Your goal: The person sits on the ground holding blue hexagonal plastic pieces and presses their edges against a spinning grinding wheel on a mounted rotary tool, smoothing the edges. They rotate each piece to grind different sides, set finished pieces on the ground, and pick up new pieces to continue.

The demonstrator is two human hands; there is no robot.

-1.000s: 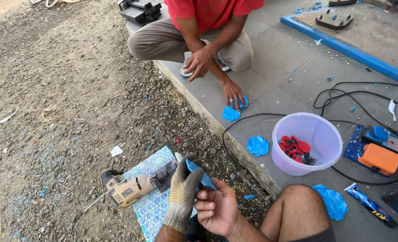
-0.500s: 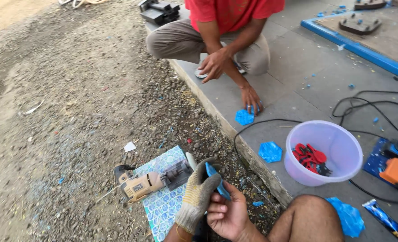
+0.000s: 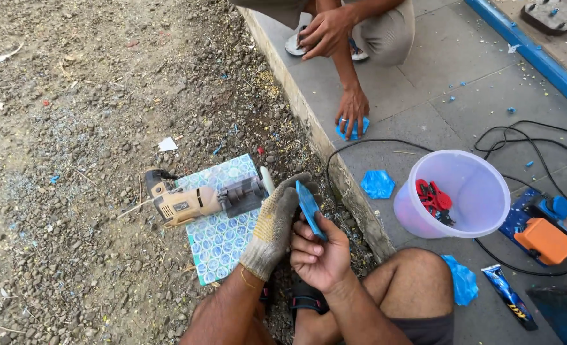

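My left hand [image 3: 272,225], in a worn knit glove, and my bare right hand [image 3: 318,252] both hold a thin blue plastic piece [image 3: 309,207] edge-on in front of my knees. Just to the left lies a tan angle grinder [image 3: 200,199] on a patterned blue-green tile [image 3: 223,239] on the gravel. A blue hexagonal piece [image 3: 377,184] rests on the concrete slab to the right. Another person squats at the far side; their hand [image 3: 351,110] presses on another blue piece [image 3: 354,130].
A translucent pale bucket [image 3: 472,220] holds red parts [image 3: 433,198]. Black cables [image 3: 526,134] loop across the slab [image 3: 437,76]. An orange and blue tool [image 3: 545,236], a glue tube [image 3: 508,295] and a blue scrap [image 3: 461,278] lie right of my knee. A blue frame [image 3: 526,51] runs top right.
The view has dropped and shifted, so the squatting person sits higher in frame. My hands have stayed together on the blue piece, close to the grinder.
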